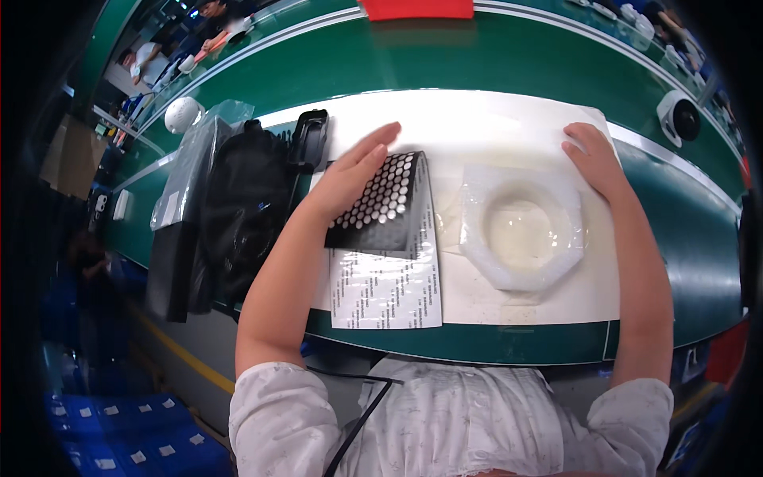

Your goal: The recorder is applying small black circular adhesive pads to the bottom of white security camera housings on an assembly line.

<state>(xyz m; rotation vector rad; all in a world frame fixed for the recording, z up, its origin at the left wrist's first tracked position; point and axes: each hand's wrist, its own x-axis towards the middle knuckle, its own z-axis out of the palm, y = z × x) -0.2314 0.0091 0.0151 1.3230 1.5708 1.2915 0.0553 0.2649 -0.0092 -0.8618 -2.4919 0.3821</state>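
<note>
Under my left hand [351,176] lies a black sheet with rows of round silvery stickers [385,192]. Its right edge curls over a white printed backing sheet [381,298]. The fingers of this hand are stretched out toward the upper right, and the thumb lies by the sheet's top edge. My right hand [594,163] rests at the right side of a large white board [477,119], thumb and fingers apart, holding nothing. Just left of that forearm sits an eight-sided white foam ring [480,256] with a round opening, apart from the hand.
A small black tray [311,143], a black plastic bag [242,211] and a dark box in clear wrap [179,238] stand at left. White round devices stand at far left [183,115] and right [680,119]. A red object [417,8] is beyond. People sit at the far left.
</note>
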